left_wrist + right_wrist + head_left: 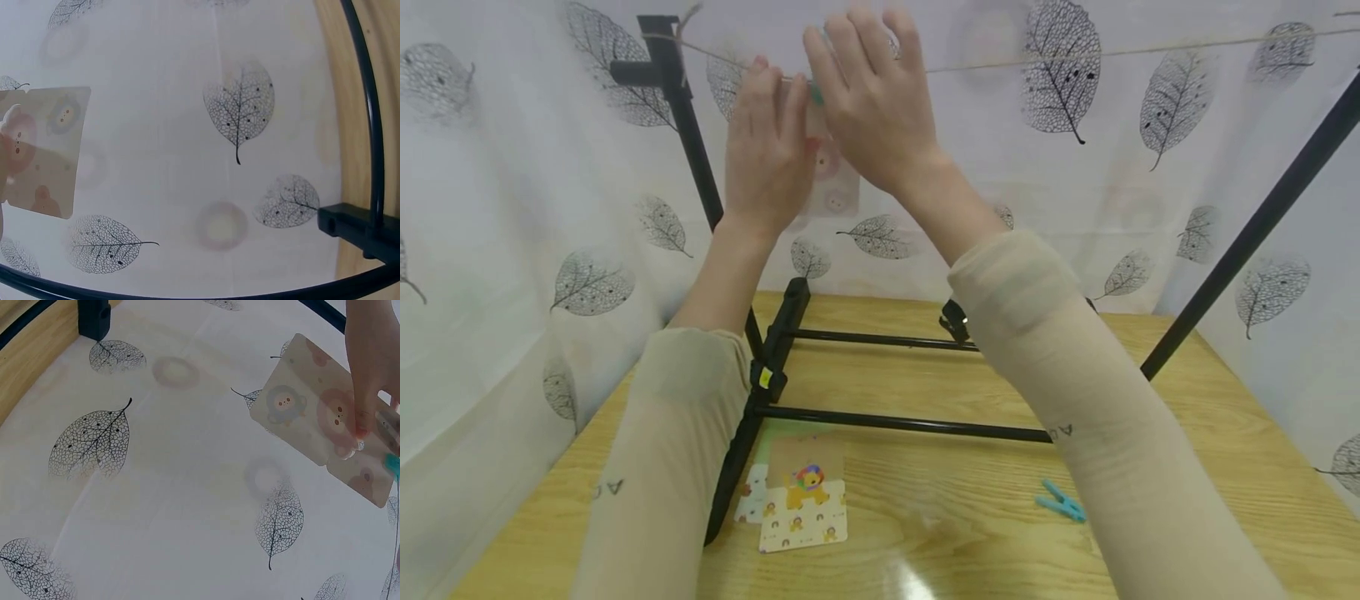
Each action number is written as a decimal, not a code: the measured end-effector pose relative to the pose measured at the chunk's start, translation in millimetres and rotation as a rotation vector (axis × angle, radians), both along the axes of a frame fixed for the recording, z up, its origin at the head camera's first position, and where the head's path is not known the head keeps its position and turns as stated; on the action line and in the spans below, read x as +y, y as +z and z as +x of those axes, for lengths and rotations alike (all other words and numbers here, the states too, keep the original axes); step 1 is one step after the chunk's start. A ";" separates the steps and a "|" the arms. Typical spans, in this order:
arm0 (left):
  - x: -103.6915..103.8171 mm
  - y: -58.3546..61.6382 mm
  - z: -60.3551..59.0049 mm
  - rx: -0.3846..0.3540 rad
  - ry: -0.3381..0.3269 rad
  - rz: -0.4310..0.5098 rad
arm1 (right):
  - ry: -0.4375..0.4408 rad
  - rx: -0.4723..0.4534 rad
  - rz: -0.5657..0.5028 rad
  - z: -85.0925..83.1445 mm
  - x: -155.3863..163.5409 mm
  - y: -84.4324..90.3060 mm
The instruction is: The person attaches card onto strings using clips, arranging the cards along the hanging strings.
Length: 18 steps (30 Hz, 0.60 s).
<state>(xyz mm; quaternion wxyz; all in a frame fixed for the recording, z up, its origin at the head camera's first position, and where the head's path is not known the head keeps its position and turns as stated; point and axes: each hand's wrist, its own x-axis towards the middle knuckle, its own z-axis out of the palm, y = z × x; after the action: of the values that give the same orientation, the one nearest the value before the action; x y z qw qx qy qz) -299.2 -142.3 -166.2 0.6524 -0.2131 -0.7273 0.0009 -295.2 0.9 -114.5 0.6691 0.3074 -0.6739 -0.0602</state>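
Note:
A pale card (838, 190) printed with round pink and grey animal faces hangs below a thin string (1075, 57), near its left end. My left hand (771, 154) is raised to the string and pinches the card, its thumb lying on the printed face in the right wrist view (372, 369). Beside it, my right hand (880, 104) holds a teal clothespin (817, 93) at the string and the card's upper edge. My fingers cover most of that clothespin; a bit of teal (392, 464) shows in the right wrist view.
The string is tied to a black frame (700, 158) standing on the wooden table (925, 500). Two crossbars (902, 423) run low across it. A dog-print card (805, 521) overlaps others at the left; a blue clothespin (1062, 502) lies to the right. A leaf-print curtain (925, 258) surrounds the table.

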 end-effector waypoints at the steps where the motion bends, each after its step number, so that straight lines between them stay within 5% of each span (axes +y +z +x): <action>1: -0.1 -0.2 0.6 0.000 0.013 0.003 | 0.016 -0.022 -0.010 0.6 2.3 -0.9; 7: -1.7 -2.0 3.0 -0.029 0.021 0.041 | 0.093 -0.147 -0.059 3.7 22.3 -4.9; 18: 0.1 -5.8 0.5 0.023 0.031 0.066 | 0.235 -0.071 -0.012 5.4 46.1 -22.4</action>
<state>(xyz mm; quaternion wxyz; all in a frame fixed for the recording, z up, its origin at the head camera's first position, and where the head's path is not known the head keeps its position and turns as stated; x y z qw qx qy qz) -298.8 -142.3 -172.0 0.6675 -0.1800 -0.7224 -0.0105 -289.8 47.1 -136.8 0.6493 0.3821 -0.6567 0.0337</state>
